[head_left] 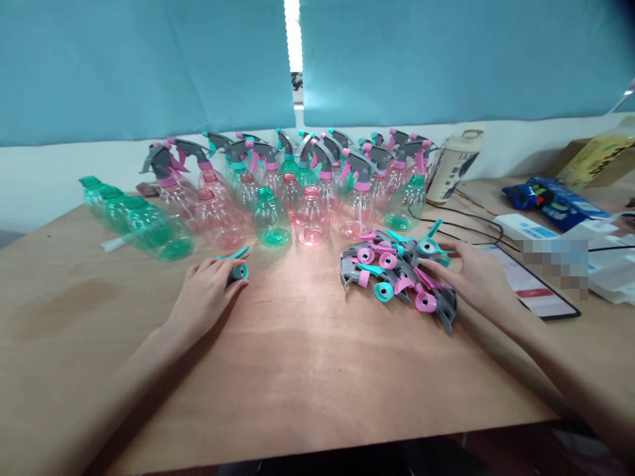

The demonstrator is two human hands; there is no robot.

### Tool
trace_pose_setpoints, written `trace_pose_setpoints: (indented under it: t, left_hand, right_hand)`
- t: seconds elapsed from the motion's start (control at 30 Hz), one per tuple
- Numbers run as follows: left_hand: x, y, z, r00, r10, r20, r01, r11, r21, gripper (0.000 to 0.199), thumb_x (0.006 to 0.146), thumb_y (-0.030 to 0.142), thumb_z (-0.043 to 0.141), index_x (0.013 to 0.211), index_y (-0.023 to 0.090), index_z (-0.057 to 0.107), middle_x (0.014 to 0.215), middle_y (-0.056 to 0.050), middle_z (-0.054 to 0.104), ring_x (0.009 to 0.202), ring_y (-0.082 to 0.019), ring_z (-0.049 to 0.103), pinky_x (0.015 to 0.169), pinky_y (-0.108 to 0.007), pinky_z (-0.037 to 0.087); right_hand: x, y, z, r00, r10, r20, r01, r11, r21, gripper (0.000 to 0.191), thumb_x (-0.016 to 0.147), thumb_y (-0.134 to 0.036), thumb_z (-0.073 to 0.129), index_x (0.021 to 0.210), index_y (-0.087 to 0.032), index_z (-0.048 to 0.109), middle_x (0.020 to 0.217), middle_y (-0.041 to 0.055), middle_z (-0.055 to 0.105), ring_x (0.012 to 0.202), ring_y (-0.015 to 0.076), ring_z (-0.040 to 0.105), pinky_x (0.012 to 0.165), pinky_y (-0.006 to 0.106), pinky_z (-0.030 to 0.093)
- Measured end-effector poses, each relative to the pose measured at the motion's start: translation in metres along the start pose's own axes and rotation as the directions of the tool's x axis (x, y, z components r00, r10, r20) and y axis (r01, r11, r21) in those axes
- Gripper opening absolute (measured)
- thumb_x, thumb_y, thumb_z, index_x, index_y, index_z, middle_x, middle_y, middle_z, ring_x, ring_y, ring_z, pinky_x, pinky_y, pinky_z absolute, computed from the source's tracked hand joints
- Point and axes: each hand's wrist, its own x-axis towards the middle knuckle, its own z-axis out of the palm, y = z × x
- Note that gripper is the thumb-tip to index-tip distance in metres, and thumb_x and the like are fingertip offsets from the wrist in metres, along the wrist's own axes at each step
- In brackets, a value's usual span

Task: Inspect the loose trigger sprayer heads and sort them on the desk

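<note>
My left hand (211,287) is closed around a teal and grey spray head (241,272), whose round collar faces right. At the right, my right hand (469,274) reaches the edge of a pile of spray heads (397,268) in pink, teal and grey. Its fingers are at a teal-collared spray head (427,247) on top of the pile; whether they grip it is unclear. Behind the hands stand open clear bottles, among them a green bottle (272,221) and a pink bottle (312,221). Further back, several bottles carry spray heads, such as a pink bottle (358,211).
Several green bottles (161,231) lean in a row at the left of the wooden table (297,383). To the right are a phone (540,291), black cables, a white power strip (526,228), a blue packet (555,201) and a pale carton (454,165). A blue curtain hangs behind.
</note>
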Motion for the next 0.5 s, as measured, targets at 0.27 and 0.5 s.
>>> trace_pose_setpoints:
  t: [0.27, 0.5]
  left_hand:
    - [0.010, 0.028, -0.006, 0.998, 0.026, 0.058, -0.024, 0.999, -0.031, 0.025, 0.087, 0.031, 0.056, 0.107, 0.016, 0.057, 0.102, -0.011, 0.066, 0.098, -0.030, 0.057, 0.083, -0.044, 0.039]
    - [0.011, 0.067, 0.002, 0.990, 0.109, -0.088, -0.127, 0.964, -0.233, 0.032, 0.084, 0.029, 0.061, 0.114, 0.018, 0.056, 0.102, -0.008, 0.060, 0.095, -0.024, 0.055, 0.083, -0.038, 0.045]
  right_hand:
    - [0.023, -0.010, 0.010, 0.996, -0.089, -0.013, 0.080, 0.939, -0.335, 0.041, 0.084, -0.057, 0.049, 0.099, -0.022, 0.062, 0.089, 0.0088, 0.068, 0.091, 0.0298, 0.061, 0.087, 0.049, 0.032]
    - [-0.007, -0.020, -0.040, 0.993, 0.040, -0.112, -0.054, 0.990, -0.127, 0.041, 0.078, -0.059, 0.055, 0.094, -0.022, 0.061, 0.084, 0.0070, 0.067, 0.073, 0.0257, 0.062, 0.062, 0.036, 0.046]
